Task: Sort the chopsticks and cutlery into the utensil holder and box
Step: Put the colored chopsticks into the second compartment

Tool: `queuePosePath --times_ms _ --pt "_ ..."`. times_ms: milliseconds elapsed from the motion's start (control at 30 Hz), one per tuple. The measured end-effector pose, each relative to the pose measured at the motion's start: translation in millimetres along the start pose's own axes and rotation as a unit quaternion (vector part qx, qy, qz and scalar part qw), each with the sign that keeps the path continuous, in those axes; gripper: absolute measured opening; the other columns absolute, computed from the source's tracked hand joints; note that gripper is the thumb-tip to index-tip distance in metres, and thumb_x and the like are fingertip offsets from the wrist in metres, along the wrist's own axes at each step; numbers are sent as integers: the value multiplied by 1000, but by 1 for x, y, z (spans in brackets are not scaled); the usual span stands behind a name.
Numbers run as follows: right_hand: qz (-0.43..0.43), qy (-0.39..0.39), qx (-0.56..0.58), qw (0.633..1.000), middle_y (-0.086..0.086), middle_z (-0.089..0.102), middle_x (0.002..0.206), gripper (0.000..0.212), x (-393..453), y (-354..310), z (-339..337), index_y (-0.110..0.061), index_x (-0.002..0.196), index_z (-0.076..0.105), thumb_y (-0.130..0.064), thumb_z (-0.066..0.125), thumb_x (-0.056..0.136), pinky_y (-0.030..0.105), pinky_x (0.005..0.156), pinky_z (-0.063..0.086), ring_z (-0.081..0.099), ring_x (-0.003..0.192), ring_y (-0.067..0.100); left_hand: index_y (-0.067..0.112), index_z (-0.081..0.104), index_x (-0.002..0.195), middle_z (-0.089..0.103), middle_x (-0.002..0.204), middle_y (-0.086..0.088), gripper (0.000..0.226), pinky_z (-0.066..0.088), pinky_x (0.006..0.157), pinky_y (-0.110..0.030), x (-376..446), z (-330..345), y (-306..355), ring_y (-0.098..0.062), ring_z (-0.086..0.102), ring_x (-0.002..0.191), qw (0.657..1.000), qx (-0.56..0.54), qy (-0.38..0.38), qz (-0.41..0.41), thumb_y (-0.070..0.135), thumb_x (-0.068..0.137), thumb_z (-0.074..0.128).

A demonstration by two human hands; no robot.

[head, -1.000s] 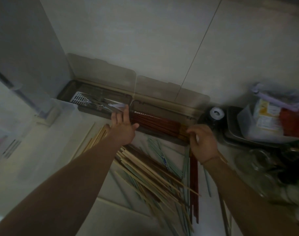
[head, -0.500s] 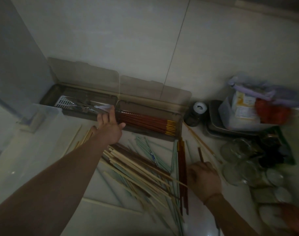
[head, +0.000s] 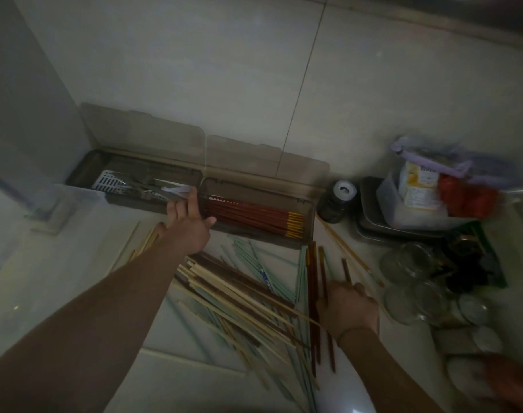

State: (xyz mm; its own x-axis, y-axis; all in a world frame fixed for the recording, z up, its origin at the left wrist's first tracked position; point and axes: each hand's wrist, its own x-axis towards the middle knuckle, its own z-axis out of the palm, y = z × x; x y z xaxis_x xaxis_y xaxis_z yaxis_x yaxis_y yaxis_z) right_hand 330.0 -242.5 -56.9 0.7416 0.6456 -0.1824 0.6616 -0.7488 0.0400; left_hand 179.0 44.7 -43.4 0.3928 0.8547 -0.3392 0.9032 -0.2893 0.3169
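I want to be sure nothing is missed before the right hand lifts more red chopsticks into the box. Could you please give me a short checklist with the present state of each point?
1. Lid of the right box open: ok, it stands back against the wall.
2. Room left in that box: ok, the red chopsticks inside fill only part of it.
3. Left hand steadying the boxes: ok, its straight fingers rest where the two boxes meet.
4. Right hand gripping loose red chopsticks: cannot tell, its fingers curl over them, but the grip is hidden.
5. Only red ones gathered: cannot tell, pale green chopsticks lie right beside.
6. Glass jars clear of the right hand: not ok, they stand close.
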Motion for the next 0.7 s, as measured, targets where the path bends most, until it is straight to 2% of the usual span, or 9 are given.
queuePosePath --times_ms 100,200,267,367,433,467,533,633,700 --pt "47 -34 11 998 -5 65 92 21 5 -5 -6 -24 89 62 -33 43 91 24 60 40 59 79 15 28 -18 150 2 160 -6 74 16 114 -57 0 1 -1 -23 -9 147 1000 1 1 1 50 100 32" --pt "85 -63 31 994 -6 67 88 24 8 -6 -12 -27 87 67 -34 44 92 19 51 32 50 64 12 29 -19 150 1 160 -6 75 15 114 -58 1 1 -2 -23 -10 147 1000 -1 -3 2 50 100 33" --pt "117 -69 94 986 -6 68 85 23 9 -4 -16 -28 86 71 -39 50 89 17 47 29 47 60 9 29 -19 150 1 160 -5 75 15 114 -58 2 1 -2 -23 -10 147 1000 -1 -3 1 50 100 33" --pt "152 -77 223 960 -5 67 78 16 12 4 -22 -29 82 73 -39 61 84 18 51 38 51 59 7 29 -19 150 1 160 -6 75 15 114 -58 2 1 -1 -23 -10 147 1000 -4 -2 2 50 100 34" --pt "162 -75 314 933 -5 66 62 20 11 6 -33 -20 69 70 -30 64 84 20 52 47 57 54 8 29 -19 150 1 160 -6 75 15 113 -58 1 0 -1 -23 -10 147 1000 -5 -5 3 49 100 34" --pt "164 -62 372 912 -4 64 53 21 9 6 -41 -19 66 69 -24 64 85 20 51 49 58 50 9 29 -19 150 1 160 -6 75 15 113 -58 1 0 -1 -23 -10 147 1000 -5 -5 3 49 100 34" --pt "158 -38 501 850 2 58 46 19 5 1 -64 -14 72 67 -15 60 89 21 39 42 50 39 14 29 -18 150 1 160 -6 74 15 113 -58 1 1 -1 -23 -10 147 1000 -6 -2 4 49 100 33" --pt "110 5 668 736 13 53 50 17 2 -12 -105 -8 84 61 -17 52 96 21 34 30 40 34 20 28 -16 150 1 160 -5 73 16 113 -59 1 2 -2 -23 -10 147 1000 -12 7 7 49 100 34" --pt "37 17 746 664 11 60 55 19 2 -23 -131 -9 86 56 -19 45 99 22 36 36 48 36 22 28 -16 150 1 160 -5 73 16 113 -59 1 3 -2 -24 -10 147 1000 -12 6 5 49 100 34"
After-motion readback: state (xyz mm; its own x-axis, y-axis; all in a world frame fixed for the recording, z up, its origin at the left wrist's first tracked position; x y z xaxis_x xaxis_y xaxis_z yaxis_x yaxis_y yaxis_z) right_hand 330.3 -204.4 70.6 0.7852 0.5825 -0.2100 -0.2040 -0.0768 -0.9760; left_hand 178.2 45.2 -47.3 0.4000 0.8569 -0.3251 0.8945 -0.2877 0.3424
